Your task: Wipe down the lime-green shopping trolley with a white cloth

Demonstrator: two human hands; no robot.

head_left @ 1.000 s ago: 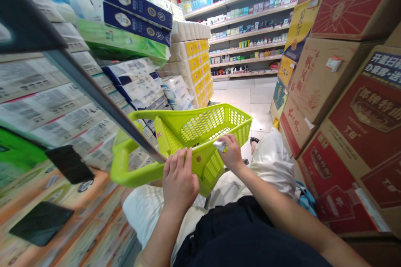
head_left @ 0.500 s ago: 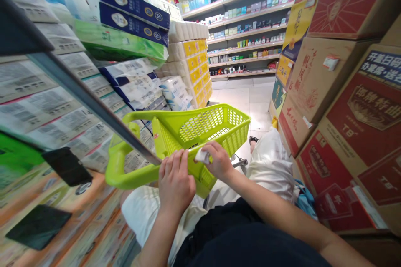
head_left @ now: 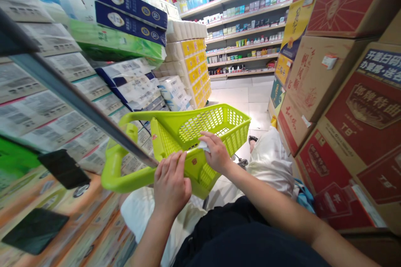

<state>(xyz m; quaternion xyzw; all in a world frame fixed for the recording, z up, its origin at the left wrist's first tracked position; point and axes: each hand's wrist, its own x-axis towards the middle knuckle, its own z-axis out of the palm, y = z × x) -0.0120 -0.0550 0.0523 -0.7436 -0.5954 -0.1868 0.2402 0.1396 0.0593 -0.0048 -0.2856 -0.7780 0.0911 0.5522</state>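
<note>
In the head view, a lime-green plastic shopping cart point(head_left: 219, 146) with perforated basket walls stands across my lap. My left hand point(head_left: 172, 181) is curled over its near rim, fingers together. Just left of those fingers, the lower end of a grey pole point(head_left: 94, 110) meets the rim; whether it touches my hand, I cannot tell. My right hand point(head_left: 217, 154) pinches a crumpled white wipe point(head_left: 204, 146), possibly tissue or cloth, against the near rim further along. A small brownish mark point(head_left: 194, 161) shows on the cart's side between my hands.
Stacked tissue packs point(head_left: 128, 37) rise on the left. A black phone-like slab point(head_left: 64, 169) and a dark flat tablet-like thing point(head_left: 34, 230) lie on packs beside me. Cardboard cartons point(head_left: 316, 79) wall the right side. Shelves of small goods point(head_left: 247, 29) stand behind a tiled floor.
My right hand with the white wipe has shifted slightly up and left along the rim, uncovering the brownish mark. My left hand and the cart's handle end have moved a little left.
</note>
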